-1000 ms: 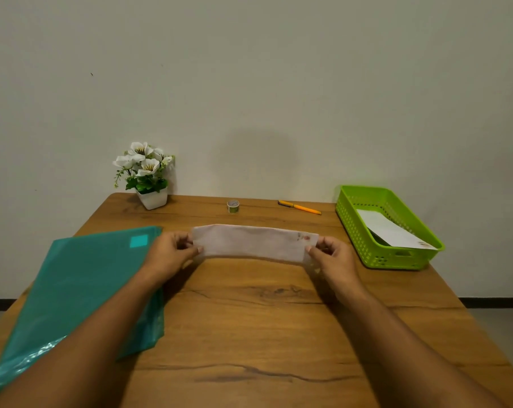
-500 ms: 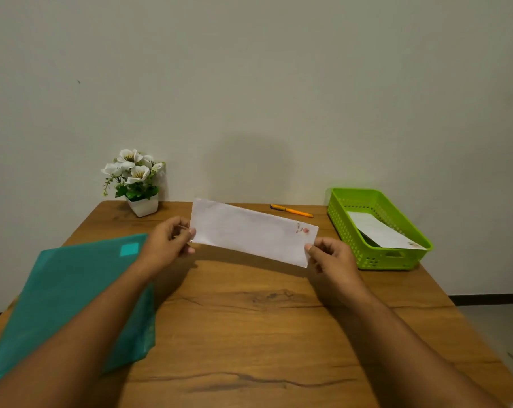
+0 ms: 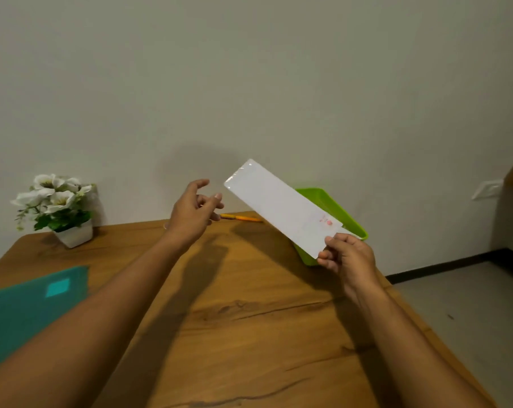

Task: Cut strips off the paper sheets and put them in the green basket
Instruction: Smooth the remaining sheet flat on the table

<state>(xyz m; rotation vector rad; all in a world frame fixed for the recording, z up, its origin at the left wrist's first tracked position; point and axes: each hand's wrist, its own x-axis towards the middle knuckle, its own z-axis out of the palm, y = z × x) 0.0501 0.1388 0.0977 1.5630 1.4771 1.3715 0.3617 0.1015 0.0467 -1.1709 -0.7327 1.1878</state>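
A long white paper strip with a small red mark near its lower end hangs tilted in the air. My right hand pinches its lower right corner. My left hand floats just left of the strip's upper end, fingers apart, touching nothing. Behind the strip, the green basket stands at the table's far right, mostly hidden by the paper and my right hand.
A teal plastic folder lies at the table's left edge. A white pot of white flowers stands at the far left corner. An orange pen lies near the wall. The wooden table ends at right above grey floor.
My left hand has let go of the strip. My right hand has lifted the strip and swung it toward the basket. The view has turned to the right.
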